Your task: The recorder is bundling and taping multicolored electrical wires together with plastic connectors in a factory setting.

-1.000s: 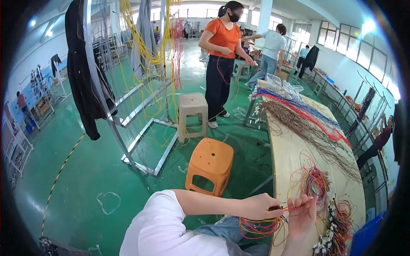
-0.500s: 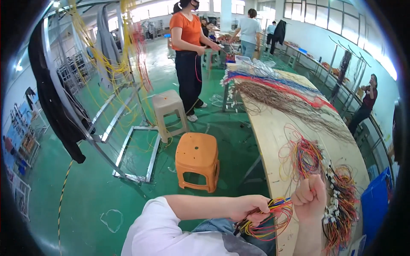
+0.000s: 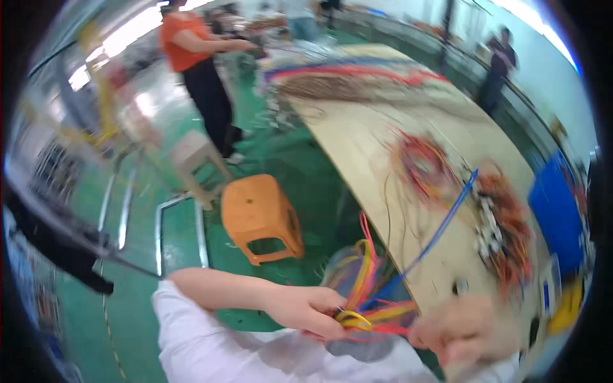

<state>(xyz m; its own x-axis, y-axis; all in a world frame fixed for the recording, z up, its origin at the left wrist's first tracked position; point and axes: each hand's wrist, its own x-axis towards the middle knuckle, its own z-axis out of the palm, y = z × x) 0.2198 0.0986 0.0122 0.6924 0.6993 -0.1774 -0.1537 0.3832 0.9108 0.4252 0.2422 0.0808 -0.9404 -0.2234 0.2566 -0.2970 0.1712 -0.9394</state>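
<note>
A bundle of red, yellow, blue and dark wires (image 3: 359, 319) hangs in front of me, low in the view. My left hand (image 3: 310, 311) is closed round its near part, with a yellow loop standing out beside the thumb. On the other side, my right hand (image 3: 469, 329) is curled, its fingertips at the red and yellow strands; motion smears it. A blue wire (image 3: 440, 228) sticks out from the bundle, slanting up across the table edge. Loose yellow and pink strands rise above my left hand.
The pale wooden table (image 3: 345, 150) carries a coiled wire bundle (image 3: 421, 167), a pile of wires with white connectors (image 3: 501, 236) and long brown wires (image 3: 338, 88). A blue bin (image 3: 557, 214) stands right. An orange stool (image 3: 255, 204) and a person in orange (image 3: 191, 45) are left.
The view has swung, shifting table and stools leftward. My right hand has moved lower, and the bundle has spread, with the blue wire now stretching up over the table.
</note>
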